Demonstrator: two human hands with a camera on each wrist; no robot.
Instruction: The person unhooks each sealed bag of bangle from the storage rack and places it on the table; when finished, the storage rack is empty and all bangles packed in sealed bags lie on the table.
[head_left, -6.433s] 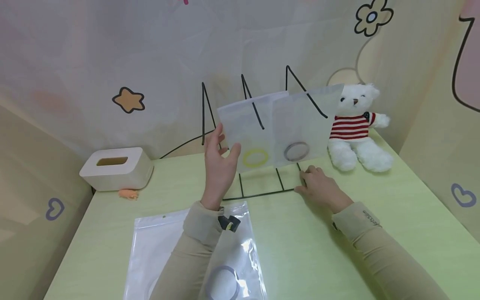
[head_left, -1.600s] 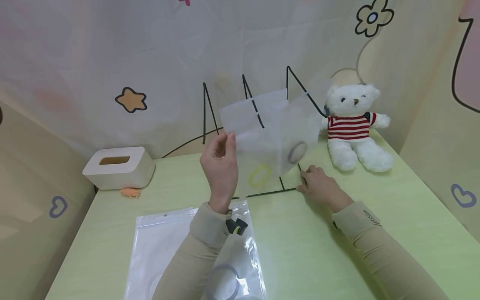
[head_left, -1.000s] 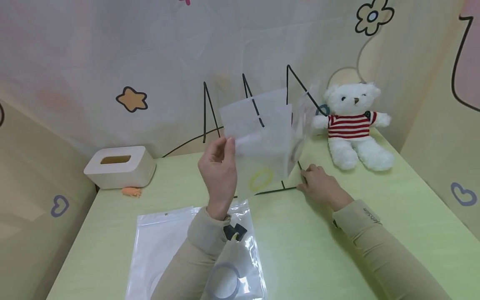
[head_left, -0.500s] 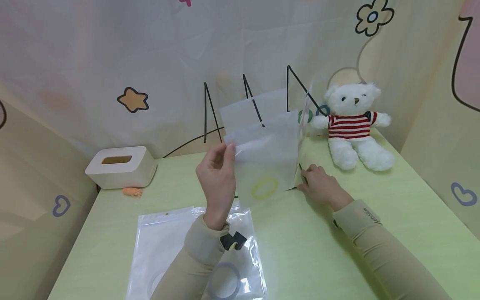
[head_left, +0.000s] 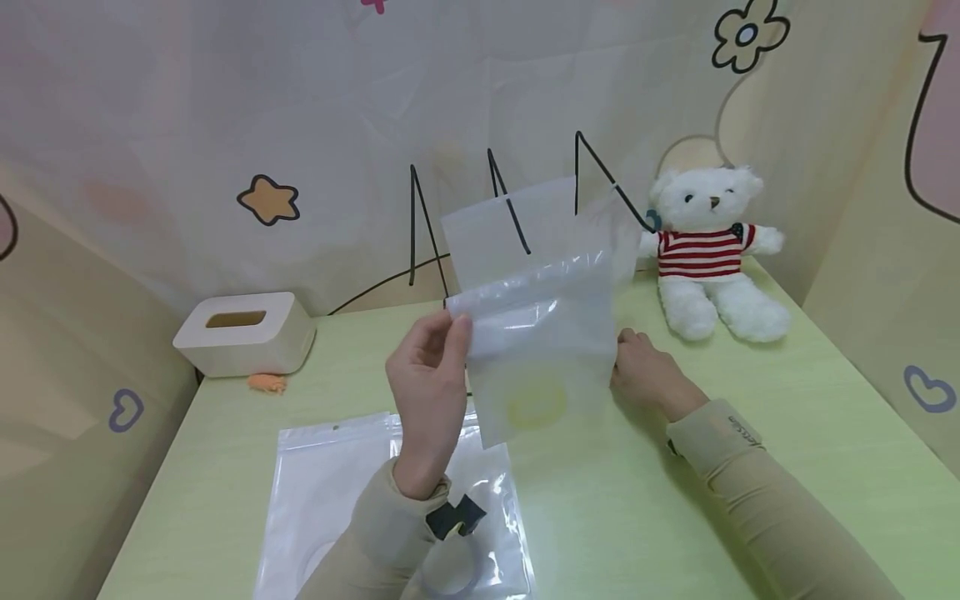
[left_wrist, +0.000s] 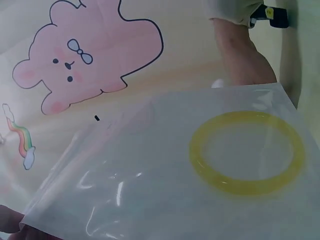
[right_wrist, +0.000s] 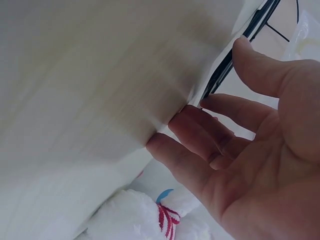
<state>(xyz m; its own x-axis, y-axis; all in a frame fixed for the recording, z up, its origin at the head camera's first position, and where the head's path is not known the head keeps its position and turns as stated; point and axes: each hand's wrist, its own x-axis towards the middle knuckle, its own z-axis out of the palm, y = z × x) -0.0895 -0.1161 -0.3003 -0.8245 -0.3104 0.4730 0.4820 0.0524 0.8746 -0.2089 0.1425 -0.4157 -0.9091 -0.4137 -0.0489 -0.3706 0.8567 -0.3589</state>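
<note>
My left hand (head_left: 431, 383) pinches the upper left corner of a translucent zip bag (head_left: 543, 329), thumb toward me. Low in that bag shows a yellow ring (head_left: 536, 406); the left wrist view gives the ring (left_wrist: 245, 187) up close. Behind it, another translucent bag (head_left: 510, 218) hangs on the middle prong of a black wire rack (head_left: 600, 165). The held bag's top edge lies below that prong's tip. My right hand (head_left: 652, 371) holds the rack's base, its fingertips partly behind the bag. In the right wrist view, thumb and index finger meet the black wire (right_wrist: 220, 72), other fingertips touching the tabletop.
Two clear zip bags, a left one (head_left: 330, 471) and a right one (head_left: 498, 500), lie in front of me. A white tissue box (head_left: 247, 342) and small orange object (head_left: 267, 382) sit left. A white teddy bear (head_left: 705, 258) sits behind my right hand.
My left hand, earlier open beside the hanging bags, now pinches the yellow-ring bag and has drawn it down and toward me, off the prong. My right hand has stayed at the rack.
</note>
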